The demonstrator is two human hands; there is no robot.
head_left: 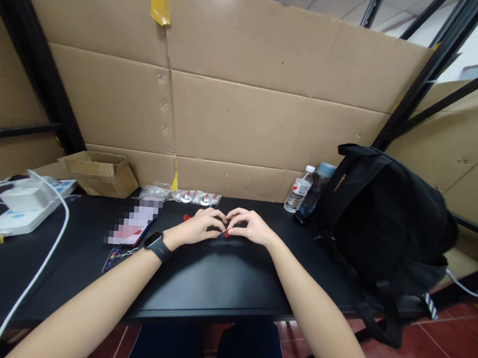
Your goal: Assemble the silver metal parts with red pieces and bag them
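Power strip [10, 223]: far left on counter [215, 278].
Box [108, 178]: brown, top open, near back.
Packets [197, 198]: clear, row along rear edge.
Left hand [198, 226]: fingers bent, thumb by small red piece [227, 233]; contact partly hidden, can't tell if pinching.
Small red piece: between both hands.
Right hand [252, 227]: thumb and forefinger pinching it.
Bottles [299, 190]: two, beside backpack [387, 222].
Backpack: black, right end.

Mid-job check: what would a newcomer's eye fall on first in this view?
Probably the bulky black backpack, filling the right end of the black table. Next, the left hand and right hand, close together mid-table at a partly hidden small red piece. The tall cardboard wall behind also stands out.
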